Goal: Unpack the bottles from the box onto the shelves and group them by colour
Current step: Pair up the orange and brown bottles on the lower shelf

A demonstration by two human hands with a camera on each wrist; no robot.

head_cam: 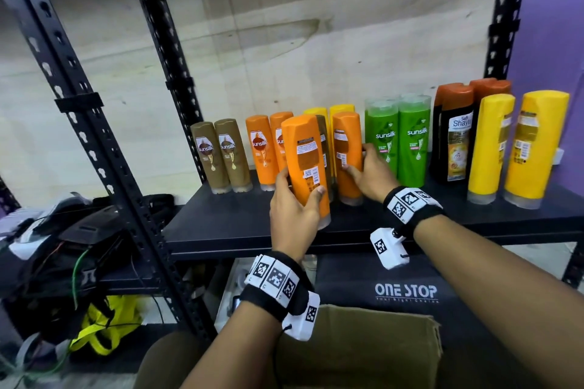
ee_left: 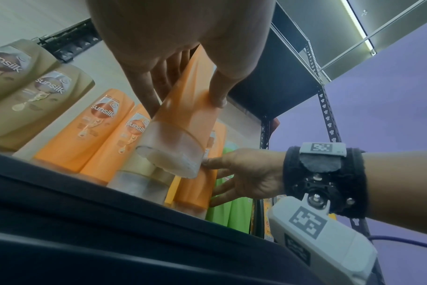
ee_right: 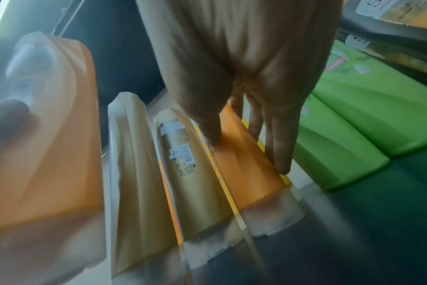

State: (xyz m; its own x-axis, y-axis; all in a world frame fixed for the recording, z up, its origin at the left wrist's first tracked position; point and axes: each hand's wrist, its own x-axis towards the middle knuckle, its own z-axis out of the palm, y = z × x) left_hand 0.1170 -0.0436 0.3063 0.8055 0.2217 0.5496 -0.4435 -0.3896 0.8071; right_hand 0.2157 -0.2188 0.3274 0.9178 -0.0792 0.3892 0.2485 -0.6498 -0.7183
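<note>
My left hand [head_cam: 300, 183] grips an orange bottle [head_cam: 308, 148] by its lower half, back label towards me, tilted and lifted just off the black shelf [head_cam: 234, 224]. In the left wrist view the clear cap of the held bottle [ee_left: 173, 154] hangs above the shelf. My right hand [head_cam: 356, 157] holds a second orange bottle [head_cam: 346, 136] standing on the shelf, thumb on its front and fingers along its right side [ee_right: 249, 154]. A brown bottle [head_cam: 323, 136] stands between the two. Two more orange bottles [head_cam: 264, 151] stand at the left.
Along the shelf stand two brown bottles [head_cam: 221, 158], yellow ones [head_cam: 316, 111] at the back, two green ones [head_cam: 398, 142], dark bottles with orange caps [head_cam: 455, 136] and two big yellow ones [head_cam: 518, 148]. An open cardboard box [head_cam: 363, 347] sits below my arms. Bags lie at lower left.
</note>
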